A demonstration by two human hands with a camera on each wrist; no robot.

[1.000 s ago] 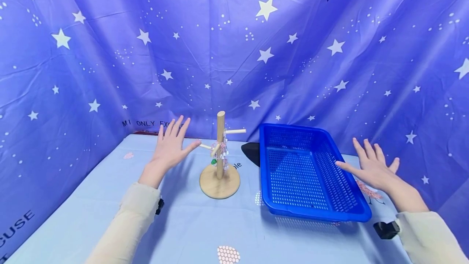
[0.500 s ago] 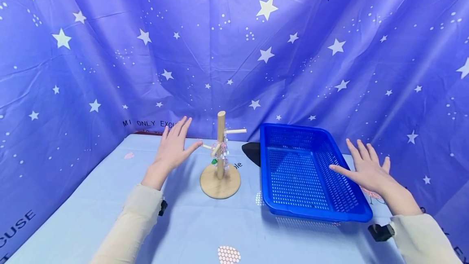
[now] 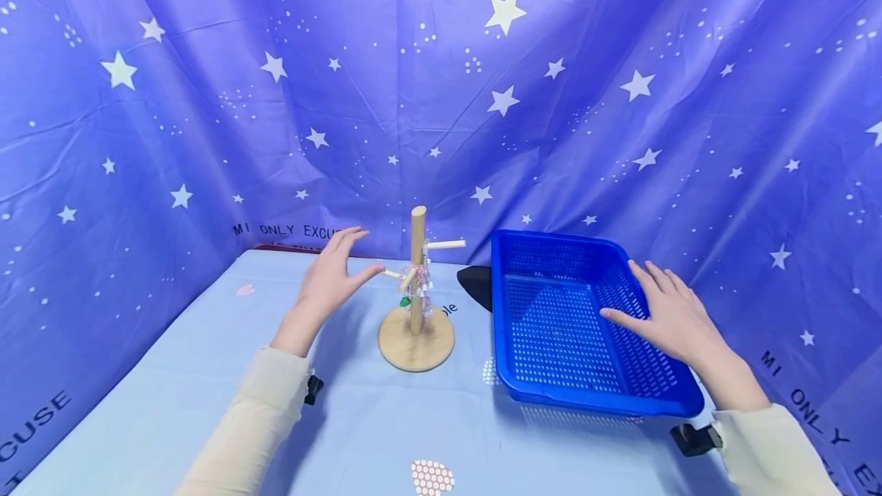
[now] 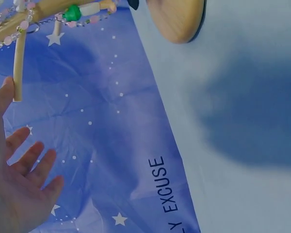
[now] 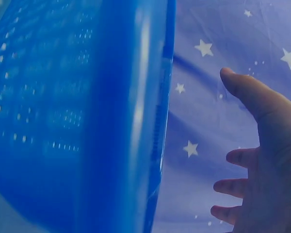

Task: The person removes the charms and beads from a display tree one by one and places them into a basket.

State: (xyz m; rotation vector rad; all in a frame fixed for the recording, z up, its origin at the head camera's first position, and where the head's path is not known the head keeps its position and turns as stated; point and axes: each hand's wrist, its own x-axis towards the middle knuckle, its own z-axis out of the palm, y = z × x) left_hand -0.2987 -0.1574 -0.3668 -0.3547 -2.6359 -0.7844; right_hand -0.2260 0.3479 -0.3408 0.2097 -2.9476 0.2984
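A small wooden peg stand (image 3: 416,311) on a round base stands mid-table, with a beaded string (image 3: 416,288) hanging from its pegs. My left hand (image 3: 335,272) hovers just left of it, fingers spread, thumb tip close to a peg and holding nothing. In the left wrist view that hand (image 4: 14,184) shows beside a peg (image 4: 18,65), under the beads (image 4: 72,14). To the right is a blue plastic basket (image 3: 551,385), empty. My right hand (image 3: 661,312) hovers over its right side, fingers straight. The right wrist view shows that hand (image 5: 262,165) beside the basket wall (image 5: 116,121).
A light blue cloth (image 3: 358,419) covers the table, with a black star print (image 3: 475,285) behind the basket. Blue starry fabric (image 3: 441,98) walls in the back and both sides, close to the table edges.
Both hands have drifted inward: the left a little toward the stand, the right leftward from beside the basket to over its right side.
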